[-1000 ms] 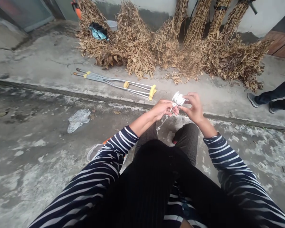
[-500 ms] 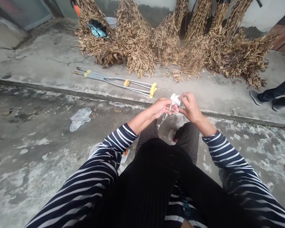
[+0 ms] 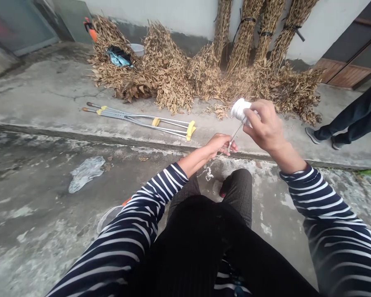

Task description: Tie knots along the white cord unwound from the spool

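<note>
Holding the white spool (image 3: 240, 108) over the concrete ledge (image 3: 49, 95) in the head view, the right hand (image 3: 263, 123) faces the left hand (image 3: 221, 144), which pinches its strand (image 3: 236, 132). A length is drawn out; how much remains wound, I cannot tell.

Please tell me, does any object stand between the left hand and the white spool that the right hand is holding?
Nothing visible blocks the space between the two hands. The right hand holds the white spool, and only a thin strand crosses the gap to the left hand.
</note>
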A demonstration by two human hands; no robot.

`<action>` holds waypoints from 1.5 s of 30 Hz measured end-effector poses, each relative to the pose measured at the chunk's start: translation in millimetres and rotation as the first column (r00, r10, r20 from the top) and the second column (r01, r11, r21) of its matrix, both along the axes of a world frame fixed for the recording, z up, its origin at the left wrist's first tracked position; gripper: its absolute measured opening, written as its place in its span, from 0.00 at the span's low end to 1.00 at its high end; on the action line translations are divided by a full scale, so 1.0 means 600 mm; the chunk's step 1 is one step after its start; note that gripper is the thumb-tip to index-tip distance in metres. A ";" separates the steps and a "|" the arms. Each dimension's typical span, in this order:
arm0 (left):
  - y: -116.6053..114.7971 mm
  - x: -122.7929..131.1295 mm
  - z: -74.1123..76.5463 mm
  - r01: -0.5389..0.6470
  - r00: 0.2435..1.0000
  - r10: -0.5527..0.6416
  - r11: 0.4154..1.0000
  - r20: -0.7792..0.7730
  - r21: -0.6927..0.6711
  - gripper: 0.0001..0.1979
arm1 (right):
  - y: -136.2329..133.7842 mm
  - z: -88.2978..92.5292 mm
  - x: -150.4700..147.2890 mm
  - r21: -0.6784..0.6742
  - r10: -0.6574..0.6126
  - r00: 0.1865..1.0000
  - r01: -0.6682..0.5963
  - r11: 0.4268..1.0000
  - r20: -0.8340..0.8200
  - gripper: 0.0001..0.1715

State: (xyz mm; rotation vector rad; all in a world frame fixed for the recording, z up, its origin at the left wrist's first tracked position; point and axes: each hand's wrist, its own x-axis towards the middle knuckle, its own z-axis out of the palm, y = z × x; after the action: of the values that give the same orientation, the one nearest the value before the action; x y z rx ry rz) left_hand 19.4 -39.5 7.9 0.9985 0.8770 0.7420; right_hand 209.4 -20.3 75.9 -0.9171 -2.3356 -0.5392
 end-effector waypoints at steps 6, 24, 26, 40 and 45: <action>0.040 0.020 0.027 -0.132 0.971 0.188 0.937 -0.147 0.323 0.11 | 0.010 0.046 0.018 0.062 -0.067 0.998 0.066 0.996 0.017 0.21; -0.006 -0.037 0.081 0.148 0.967 -0.157 0.987 0.203 0.059 0.13 | -0.043 -0.102 0.006 -0.231 0.004 0.984 -0.046 0.972 -0.181 0.15; 0.008 -0.041 0.070 0.155 0.968 -0.162 0.987 0.191 0.048 0.14 | -0.054 -0.108 0.001 -0.262 0.040 0.984 -0.086 0.961 -0.174 0.16; 0.114 -0.029 0.068 0.372 0.860 -0.297 0.922 -0.416 0.110 0.10 | -0.088 -0.132 -0.003 -0.736 -0.014 0.908 -0.331 0.590 -0.420 0.21; 0.156 -0.024 0.034 0.492 0.761 -0.359 0.862 -0.540 0.121 0.11 | -0.105 -0.150 -0.021 -0.740 -0.179 0.817 -0.375 0.558 -0.549 0.27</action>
State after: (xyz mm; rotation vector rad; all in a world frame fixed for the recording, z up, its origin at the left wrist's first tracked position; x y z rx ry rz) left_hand 5.1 54.3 28.4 1.6110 0.9542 0.1886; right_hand 196.5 -83.2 -14.2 -1.1034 -1.9595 0.9294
